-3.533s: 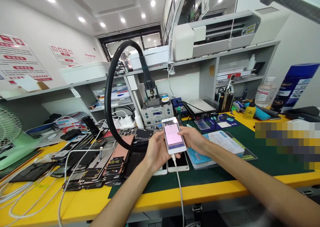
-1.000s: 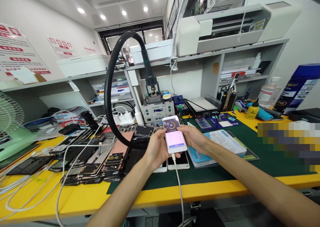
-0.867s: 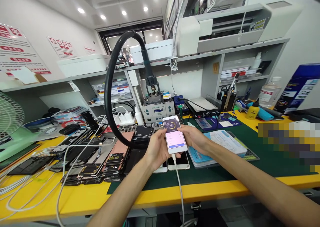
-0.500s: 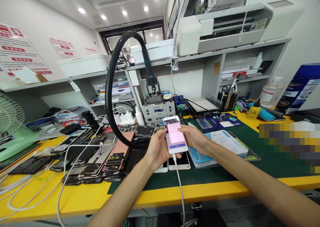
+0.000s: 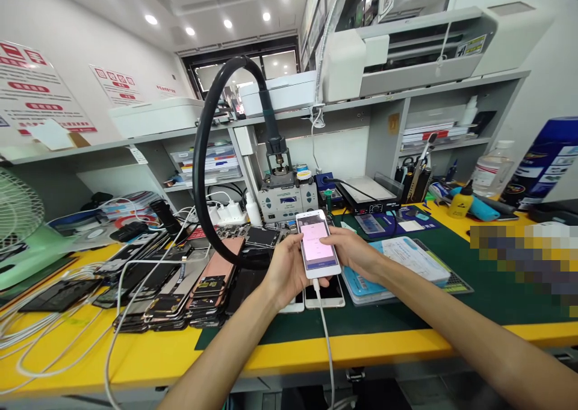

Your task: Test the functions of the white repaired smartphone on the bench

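Note:
I hold a white phone [image 5: 317, 243] above the green mat, its lit screen showing a pale pink page. My left hand [image 5: 284, 271] cradles its left edge and back. My right hand [image 5: 352, 250] grips the right edge, with the thumb resting on the screen. A white cable [image 5: 326, 338] runs from the phone's bottom end down over the yellow bench edge. Two more white phones [image 5: 325, 294] lie flat on the mat just under my hands.
Stacks of phone parts and screens [image 5: 180, 283] cover the bench's left side, with loose white cables [image 5: 54, 332]. A thick black hose [image 5: 203, 157] loops from a rework station [image 5: 284, 196]. A blue-and-white pad [image 5: 397, 259] lies right of the phone; bottles [image 5: 485, 169] and tools stand behind.
The phone's screen changed from a dark page with a round gauge to a pale pink page. My hands and the phone stayed in about the same place.

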`<state>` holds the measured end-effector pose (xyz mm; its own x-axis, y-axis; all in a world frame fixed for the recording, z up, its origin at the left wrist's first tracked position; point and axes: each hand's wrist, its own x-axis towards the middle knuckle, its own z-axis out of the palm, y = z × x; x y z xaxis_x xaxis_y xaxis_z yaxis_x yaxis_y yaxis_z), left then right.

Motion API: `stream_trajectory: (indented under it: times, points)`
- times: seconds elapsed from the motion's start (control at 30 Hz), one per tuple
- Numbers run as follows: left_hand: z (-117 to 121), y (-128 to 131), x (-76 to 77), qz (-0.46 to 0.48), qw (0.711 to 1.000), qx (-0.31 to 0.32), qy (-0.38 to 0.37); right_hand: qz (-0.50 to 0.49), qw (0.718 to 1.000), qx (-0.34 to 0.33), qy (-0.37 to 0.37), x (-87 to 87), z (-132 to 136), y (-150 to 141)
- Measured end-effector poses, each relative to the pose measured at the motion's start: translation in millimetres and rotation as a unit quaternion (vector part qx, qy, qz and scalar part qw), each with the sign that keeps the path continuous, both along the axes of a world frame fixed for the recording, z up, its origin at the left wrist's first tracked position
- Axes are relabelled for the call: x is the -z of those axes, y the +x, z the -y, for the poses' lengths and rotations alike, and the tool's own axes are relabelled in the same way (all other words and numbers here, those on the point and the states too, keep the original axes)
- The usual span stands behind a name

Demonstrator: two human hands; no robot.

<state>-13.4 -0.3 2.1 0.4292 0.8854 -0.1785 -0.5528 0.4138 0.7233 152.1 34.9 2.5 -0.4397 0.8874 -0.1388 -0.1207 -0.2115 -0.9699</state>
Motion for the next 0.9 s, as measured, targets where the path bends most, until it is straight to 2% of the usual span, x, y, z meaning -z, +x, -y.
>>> stream_trajectory:
  times: [0.2, 0.53, 0.9]
  points:
    - [-1, 0, 0.5, 0.0, 1.0, -0.005, 0.0, 0.027, 0.999, 0.007, 0.017, 3.4, -2, 0]
    - [-1, -1, 2.9, -0.002, 1.0, 0.005, 0.0, -0.006, 1.0, -0.008, -0.004, -6.2, 5, 0]
    - [-2, -1, 3.1, -0.003, 1.0, 0.007, 0.001, -0.009, 1.0, -0.001, -0.011, -8.5, 5, -2]
